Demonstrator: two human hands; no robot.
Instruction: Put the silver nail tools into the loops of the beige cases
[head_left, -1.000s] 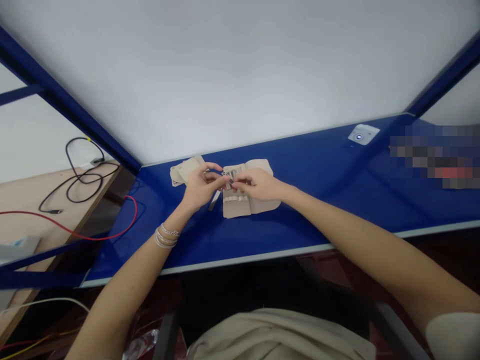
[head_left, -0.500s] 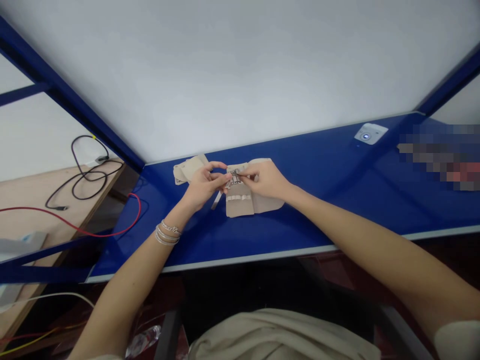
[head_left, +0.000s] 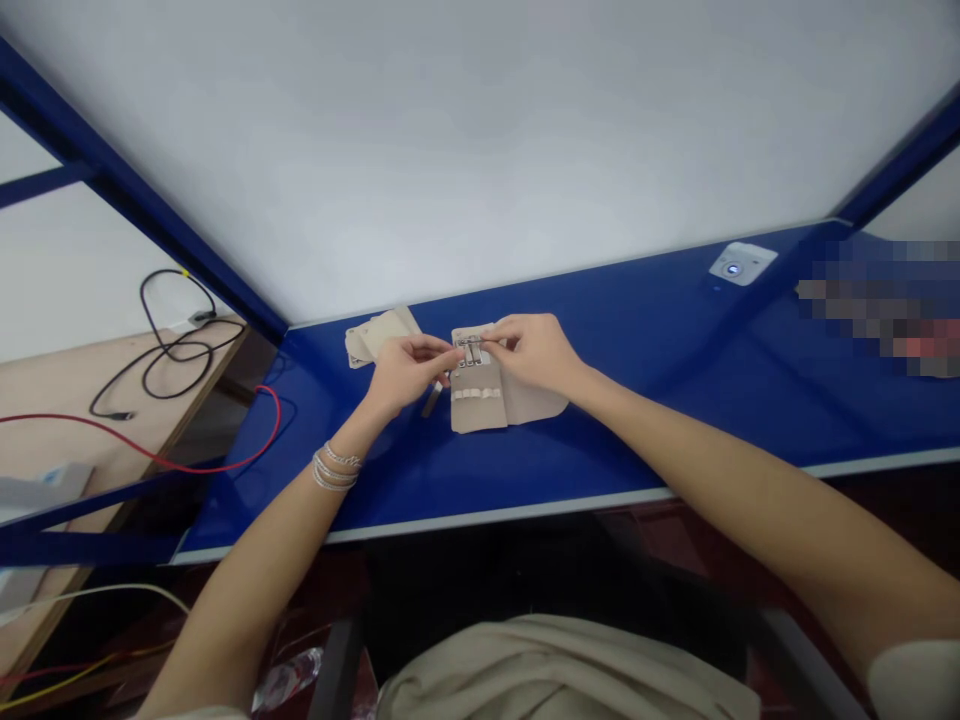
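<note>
Small metal pieces [head_left: 470, 350], too small to identify clearly, run near to far across a beige fabric roll [head_left: 474, 408] on the blue tabletop [head_left: 637, 400]. The left hand [head_left: 409, 372] and right hand [head_left: 534, 352] flank them, fingers [head_left: 450, 352] drawn narrow on either side, any grip hidden. A slim metal strip [head_left: 431, 402] lies just below the left hand.

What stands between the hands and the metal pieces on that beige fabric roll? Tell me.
Nothing visible: the left hand and right hand are right at the metal pieces on the fabric roll.
</note>
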